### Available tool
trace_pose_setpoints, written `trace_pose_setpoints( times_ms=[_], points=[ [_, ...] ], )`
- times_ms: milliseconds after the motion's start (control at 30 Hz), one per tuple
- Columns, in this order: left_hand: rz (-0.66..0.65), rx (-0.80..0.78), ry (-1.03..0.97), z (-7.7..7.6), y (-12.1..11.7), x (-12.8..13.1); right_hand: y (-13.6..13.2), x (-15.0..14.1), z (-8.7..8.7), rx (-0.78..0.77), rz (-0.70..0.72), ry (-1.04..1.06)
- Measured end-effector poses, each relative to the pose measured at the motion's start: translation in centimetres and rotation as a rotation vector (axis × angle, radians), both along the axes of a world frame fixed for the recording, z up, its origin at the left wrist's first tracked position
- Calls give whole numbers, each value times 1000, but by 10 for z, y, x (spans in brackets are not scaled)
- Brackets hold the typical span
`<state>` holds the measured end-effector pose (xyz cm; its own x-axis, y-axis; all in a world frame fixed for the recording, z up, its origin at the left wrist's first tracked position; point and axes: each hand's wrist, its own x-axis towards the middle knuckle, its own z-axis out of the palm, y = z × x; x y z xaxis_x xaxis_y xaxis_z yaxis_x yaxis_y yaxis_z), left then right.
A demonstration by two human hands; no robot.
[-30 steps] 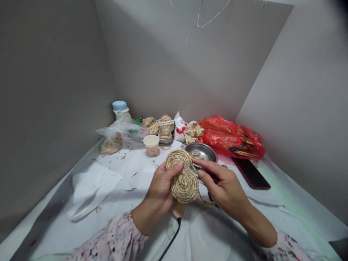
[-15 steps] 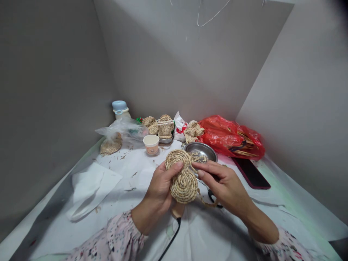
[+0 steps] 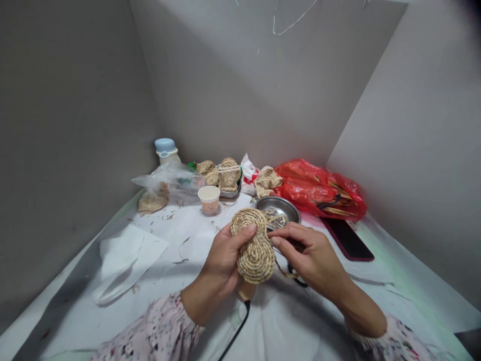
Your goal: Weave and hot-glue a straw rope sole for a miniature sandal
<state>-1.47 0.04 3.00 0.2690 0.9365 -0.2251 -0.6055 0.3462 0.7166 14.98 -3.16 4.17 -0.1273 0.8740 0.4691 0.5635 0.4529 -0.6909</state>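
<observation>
My left hand (image 3: pixel 223 263) is shut around an oval coiled straw sole (image 3: pixel 254 248), its fingers curled over the near face. My right hand (image 3: pixel 310 255) pinches the sole's right edge with its fingertips. A twisted straw cord (image 3: pixel 286 273) trails from the sole, passing beneath my right hand. Below the sole, a wooden tool handle (image 3: pixel 246 290) shows, partly hidden by my left hand, with a black cable (image 3: pixel 237 328) running from it. A steel dish (image 3: pixel 280 209) lies just past my fingertips.
Straw sandals (image 3: pixel 229 174) and a straw disc (image 3: pixel 152 203) stand at the back, with a paper cup (image 3: pixel 209 198), blue-capped bottle (image 3: pixel 167 151) and clear bag (image 3: pixel 169 181). A red plastic bag (image 3: pixel 319 190) and dark phone (image 3: pixel 347 239) lie right; white paper (image 3: pixel 128 263) lies left.
The straw sole has turned slightly clockwise and shifted a little to the right. My right hand's fingers have moved along its edge.
</observation>
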Motion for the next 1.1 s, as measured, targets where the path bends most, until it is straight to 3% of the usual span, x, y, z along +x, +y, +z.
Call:
trace_pose_setpoints(
  times_ms=[300,633,1100],
  points=[
    [-12,56,64,4,-3,2,-1,2,1,93,53,-72],
    [105,53,126,4,-5,4,-1,-7,-10,238,-51,-211],
    [242,92,172,-3,-13,11,-4,-33,-38,350,-265,-88]
  ],
)
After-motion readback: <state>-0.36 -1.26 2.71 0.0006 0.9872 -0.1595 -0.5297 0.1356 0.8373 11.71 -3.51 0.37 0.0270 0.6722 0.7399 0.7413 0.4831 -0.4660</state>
